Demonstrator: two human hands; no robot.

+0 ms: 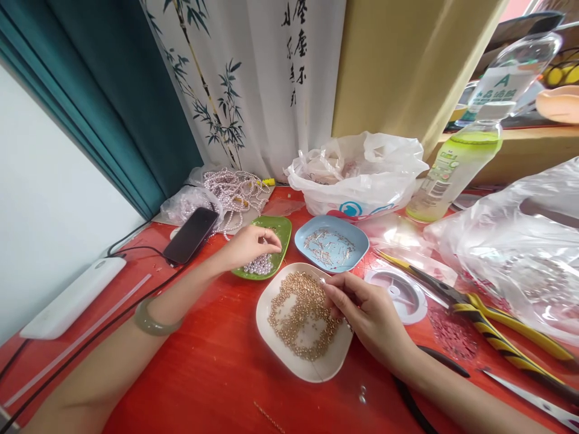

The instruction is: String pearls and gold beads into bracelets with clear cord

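My left hand (251,245) hovers over the green dish (284,228), its thumb and fingers closed together. Pale lilac pearl beads (260,264) lie in that dish, partly hidden under the hand. Any small thing between those fingers is hidden. At the right rim of a white dish (268,328), my right hand (362,298) is pinched, with a tiny pale glint at its fingertips that I cannot make out. Many gold beads (294,340) are spread across the white dish. Just behind it, a blue dish (302,236) contains small metal pins and bits.
Yellow-handled pliers (488,310), scissors (538,398) and a white spool (409,295) lie to the right. Bead strands (239,187) and a phone (191,235) sit back left. Plastic bags (362,181) and a bottle (452,166) stand behind. A cable (99,331) crosses the red table.
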